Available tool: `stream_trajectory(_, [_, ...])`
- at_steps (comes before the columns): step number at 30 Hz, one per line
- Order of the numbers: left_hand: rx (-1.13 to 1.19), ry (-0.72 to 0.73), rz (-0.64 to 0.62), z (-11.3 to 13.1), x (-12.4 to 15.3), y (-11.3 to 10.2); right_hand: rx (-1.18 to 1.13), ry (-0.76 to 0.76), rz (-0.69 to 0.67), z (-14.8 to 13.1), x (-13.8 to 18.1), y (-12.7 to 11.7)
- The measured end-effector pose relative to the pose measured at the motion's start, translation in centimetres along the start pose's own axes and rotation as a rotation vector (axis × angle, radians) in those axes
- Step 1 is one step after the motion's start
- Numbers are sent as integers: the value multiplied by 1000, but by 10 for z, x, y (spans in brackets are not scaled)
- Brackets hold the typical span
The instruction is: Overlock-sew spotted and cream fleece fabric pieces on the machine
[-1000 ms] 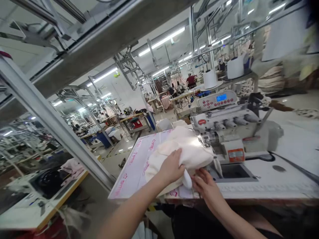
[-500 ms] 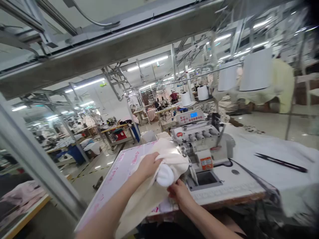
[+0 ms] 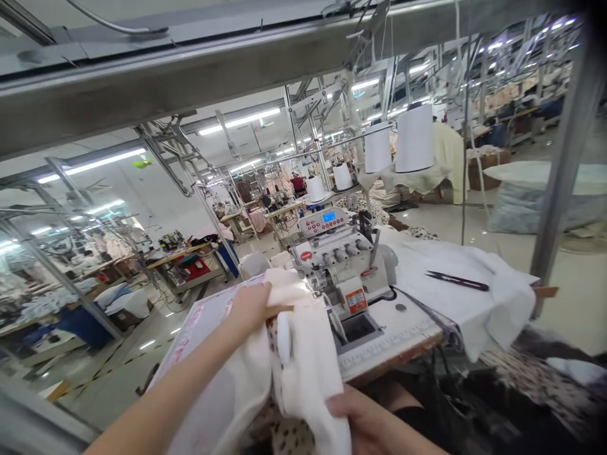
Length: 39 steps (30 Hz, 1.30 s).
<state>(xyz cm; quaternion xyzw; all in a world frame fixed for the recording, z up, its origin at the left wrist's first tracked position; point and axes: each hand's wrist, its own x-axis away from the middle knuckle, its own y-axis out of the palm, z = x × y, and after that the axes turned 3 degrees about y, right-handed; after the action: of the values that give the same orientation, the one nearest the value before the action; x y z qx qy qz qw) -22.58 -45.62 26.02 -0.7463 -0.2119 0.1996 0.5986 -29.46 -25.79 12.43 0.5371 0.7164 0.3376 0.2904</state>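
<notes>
A cream knit garment (image 3: 306,373) is bunched up in front of me, with a spotted brown lining or print (image 3: 289,436) showing beneath it. My left hand (image 3: 249,309) grips its upper fold, close to the presser foot of the white overlock sewing machine (image 3: 341,265). My right hand (image 3: 360,417) sits at the bottom of the view, holding the garment's lower edge. A rounded white part (image 3: 283,338) of the garment hangs between the folds.
Black-handled thread snips (image 3: 458,281) lie on a white cloth (image 3: 474,303) right of the machine, on the white sewing table (image 3: 393,338). White thread cones (image 3: 415,139) stand above. A metal rail (image 3: 142,69) crosses overhead. Sewing stations and a distant person (image 3: 298,184) fill the hall beyond.
Both hands have drawn the garment toward me, and its spotted side now shows. The view has swung right, bringing the snips and white cloth more fully into sight.
</notes>
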Motion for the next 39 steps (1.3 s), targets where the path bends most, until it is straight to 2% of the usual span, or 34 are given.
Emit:
stream_trajectory(2, [-60, 35, 164, 11, 9, 11, 169, -43, 158, 6, 10, -17])
stream_trajectory(4, [-55, 88, 390, 23, 28, 32, 348, -49, 289, 13, 18, -38])
stream_trajectory(6, [-8, 125, 565, 32, 52, 57, 466, -45, 371, 16, 24, -54])
stream_trajectory(8, [60, 105, 657, 33, 72, 81, 522, -64, 420, 12, 28, -64])
stream_trajectory(10, [132, 30, 664, 26, 84, 101, 516, -116, 438, 4, 29, -67])
stream_trajectory(12, [212, -16, 601, 15, 87, 116, 454, -156, 435, -2, 25, -66])
stream_trajectory(14, [280, -13, 518, 1, 87, 123, 396, -125, 413, -4, 22, -64])
stream_trajectory(17, [330, -10, 440, -17, 87, 121, 408, -65, 390, 0, 19, -64])
stream_trajectory(20, [350, -40, 396, -24, 88, 98, 463, -65, 402, 3, 16, -65])
stream_trajectory(22, [372, -121, 364, -18, 89, 71, 484, -67, 401, 4, 11, -64])
stream_trajectory(24, [477, -240, 273, -4, 90, 39, 493, -67, 394, 8, 4, -60])
stream_trajectory(26, [748, -300, 39, 12, 90, 11, 489, -54, 397, 13, -3, -55])
stream_trajectory(28, [1012, -233, -327, 21, 88, -2, 461, -27, 372, 19, -5, -52])
stream_trajectory(29, [1039, -169, -472, 22, 87, -2, 448, -18, 349, 22, -5, -51])
stream_trajectory(30, [967, -122, -549, 22, 87, 2, 447, -14, 331, 23, -3, -51])
stream_trajectory(31, [819, -106, -529, 21, 86, 9, 465, -20, 330, 23, -1, -52])
stream_trajectory(32, [636, -110, -409, 20, 87, 17, 505, -43, 353, 23, 2, -53])
stream_trajectory(34, [342, -76, -25, 26, 93, 33, 633, -145, 463, 18, 6, -56])
stream_trajectory(36, [276, 109, 316, 45, 102, 47, 759, -314, 576, 12, 9, -57])
stream_trajectory(37, [292, 244, 404, 58, 106, 53, 796, -402, 616, 9, 10, -58])
stream_trajectory(39, [261, 366, 438, 82, 110, 69, 821, -522, 667, 3, 11, -59])
